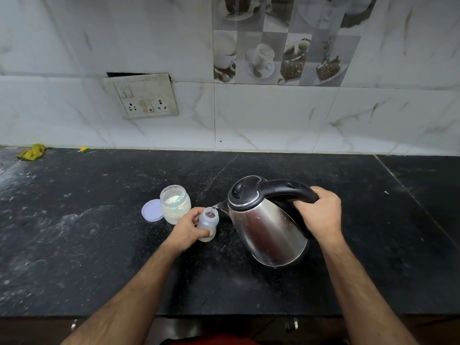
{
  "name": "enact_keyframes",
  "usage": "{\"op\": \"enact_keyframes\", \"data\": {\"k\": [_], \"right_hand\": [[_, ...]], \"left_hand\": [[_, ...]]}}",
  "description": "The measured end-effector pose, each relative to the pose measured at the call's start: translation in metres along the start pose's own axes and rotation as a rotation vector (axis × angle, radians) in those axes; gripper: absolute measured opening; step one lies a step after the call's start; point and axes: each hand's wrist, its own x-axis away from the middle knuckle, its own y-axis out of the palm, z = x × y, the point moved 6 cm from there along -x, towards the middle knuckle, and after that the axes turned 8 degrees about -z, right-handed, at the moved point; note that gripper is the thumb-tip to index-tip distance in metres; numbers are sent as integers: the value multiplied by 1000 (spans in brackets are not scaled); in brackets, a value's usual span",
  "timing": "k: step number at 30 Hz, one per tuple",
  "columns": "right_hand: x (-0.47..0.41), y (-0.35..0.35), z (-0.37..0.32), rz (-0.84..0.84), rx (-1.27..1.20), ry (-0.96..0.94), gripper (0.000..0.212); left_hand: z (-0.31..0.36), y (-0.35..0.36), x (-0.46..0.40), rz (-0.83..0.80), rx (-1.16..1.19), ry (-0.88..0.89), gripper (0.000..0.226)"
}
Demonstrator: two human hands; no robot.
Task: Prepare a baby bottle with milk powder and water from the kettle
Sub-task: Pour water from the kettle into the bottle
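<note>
right hand (319, 215) gripping handle, tilting kettle (267, 227); spout sitting over bottle mouth, thin stream going in. left hand (186, 229) wrapping around baby bottle (208, 224), steadying it on counter (99, 245). powder jar (175, 204) standing open just behind, lid (152, 210) lying beside. water step underway; powder inside bottle not discernible; capping, mixing seemingly remaining.

No text, label or number can be read anywhere. The kettle (267, 227) may carry markings, but none resolve.
</note>
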Motion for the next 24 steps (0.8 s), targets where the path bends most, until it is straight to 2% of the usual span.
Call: {"op": "enact_keyframes", "data": {"k": [10, 14, 21, 24], "right_hand": [[3, -1, 0, -9, 13, 32, 22], [3, 0, -1, -10, -10, 36, 29], [4, -2, -4, -8, -17, 41, 21], [4, -2, -5, -9, -24, 40, 25]], "left_hand": [[4, 3, 4, 0, -11, -14, 57], [5, 4, 5, 9, -13, 1, 56], [6, 6, 4, 14, -11, 13, 56], [8, 6, 4, 12, -5, 17, 56]]}}
